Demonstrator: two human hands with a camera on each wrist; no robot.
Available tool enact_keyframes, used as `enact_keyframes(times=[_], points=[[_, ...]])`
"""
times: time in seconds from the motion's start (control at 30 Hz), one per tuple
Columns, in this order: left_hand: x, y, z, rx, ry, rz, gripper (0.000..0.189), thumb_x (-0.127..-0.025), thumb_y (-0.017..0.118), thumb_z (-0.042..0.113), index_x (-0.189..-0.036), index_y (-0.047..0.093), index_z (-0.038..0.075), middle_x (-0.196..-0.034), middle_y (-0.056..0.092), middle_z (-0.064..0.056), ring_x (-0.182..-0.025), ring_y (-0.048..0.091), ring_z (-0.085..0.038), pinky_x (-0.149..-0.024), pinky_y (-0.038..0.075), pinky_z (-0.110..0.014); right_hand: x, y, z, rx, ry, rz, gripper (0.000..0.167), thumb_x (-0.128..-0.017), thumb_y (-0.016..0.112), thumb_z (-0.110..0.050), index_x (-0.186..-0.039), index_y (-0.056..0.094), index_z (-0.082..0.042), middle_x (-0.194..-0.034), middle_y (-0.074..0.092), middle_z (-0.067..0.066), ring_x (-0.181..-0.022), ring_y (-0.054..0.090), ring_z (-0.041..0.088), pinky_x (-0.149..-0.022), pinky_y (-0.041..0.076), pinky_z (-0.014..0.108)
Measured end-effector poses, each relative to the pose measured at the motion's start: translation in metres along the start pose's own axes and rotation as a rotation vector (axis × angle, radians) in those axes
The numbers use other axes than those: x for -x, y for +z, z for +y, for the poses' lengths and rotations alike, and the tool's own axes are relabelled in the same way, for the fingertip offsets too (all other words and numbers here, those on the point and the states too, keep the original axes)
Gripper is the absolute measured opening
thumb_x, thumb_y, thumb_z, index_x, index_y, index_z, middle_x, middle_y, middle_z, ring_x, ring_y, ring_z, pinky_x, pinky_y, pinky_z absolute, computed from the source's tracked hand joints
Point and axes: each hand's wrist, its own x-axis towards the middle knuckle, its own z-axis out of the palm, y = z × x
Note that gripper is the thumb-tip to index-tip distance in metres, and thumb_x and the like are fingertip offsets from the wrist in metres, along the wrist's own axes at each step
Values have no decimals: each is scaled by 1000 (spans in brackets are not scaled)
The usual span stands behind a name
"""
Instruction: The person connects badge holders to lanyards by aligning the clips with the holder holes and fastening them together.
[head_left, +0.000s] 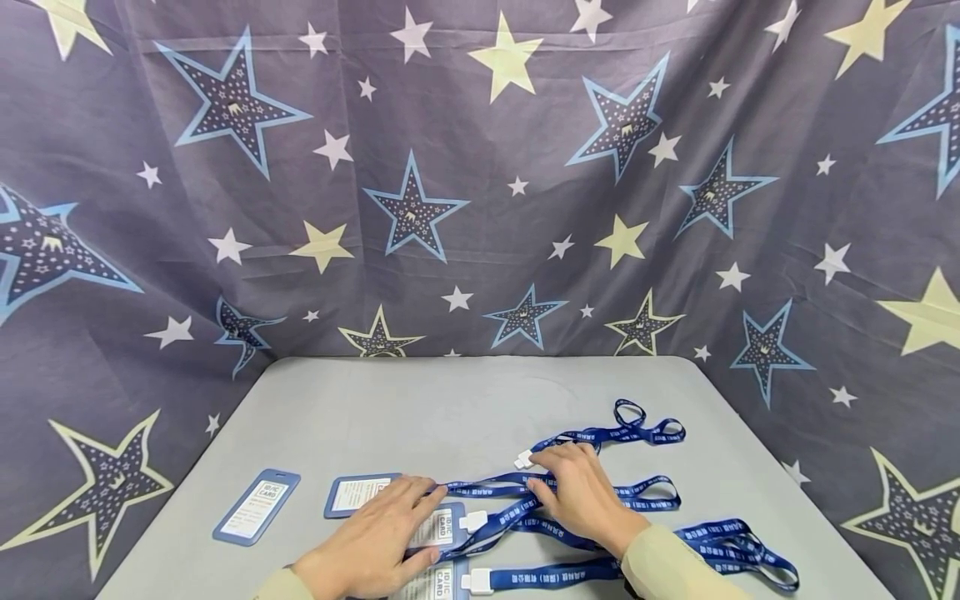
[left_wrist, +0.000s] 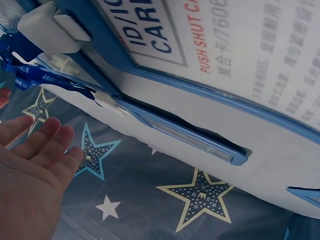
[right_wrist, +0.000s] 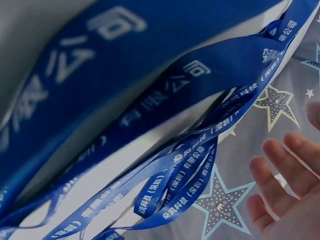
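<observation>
My left hand (head_left: 382, 533) spreads over the blue-framed ID card holders, fingers fairly straight. Under and beside it lie a rear card holder (head_left: 352, 493), a middle card holder (head_left: 442, 527) with a white clip (head_left: 472, 522), and a front card holder (head_left: 438, 581), each partly hidden by the hand. Over the blue printed lanyards (head_left: 555, 577) is my right hand (head_left: 581, 496), its thumb and fingertips at the straps. In the right wrist view, its relaxed fingers (right_wrist: 285, 165) show beside the straps. The farthest lanyard (head_left: 633, 432) ends in a white clip (head_left: 523, 459) near the right fingertips.
A separate blue-framed card holder (head_left: 257, 507) without a strap lies at the left of the grey table (head_left: 420, 408). Looped lanyard ends (head_left: 750, 550) reach toward the right edge. A star-patterned curtain (head_left: 480, 275) hangs behind and on both sides.
</observation>
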Motion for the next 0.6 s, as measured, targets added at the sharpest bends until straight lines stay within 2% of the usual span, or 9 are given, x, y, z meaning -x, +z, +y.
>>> enact_keyframes(times=[0.2, 0.6], points=[[-1, 2, 2, 0, 19, 10, 69, -99, 59, 48, -151, 49, 5, -149, 51, -14, -140, 45, -31, -118, 33, -54, -4, 4, 4, 25, 26, -52, 32, -89, 80, -25, -116, 76, -9, -114, 75, 6, -111, 66, 28, -97, 45, 47], [-2, 4, 6, 30, 32, 27, 67, -98, 61, 47, -150, 50, 5, -148, 53, -13, -137, 48, -32, -116, 36, -55, -14, 13, 15, 19, 30, -52, 24, -88, 79, -15, -111, 77, -6, -111, 75, 7, -105, 67, 29, -90, 46, 46]])
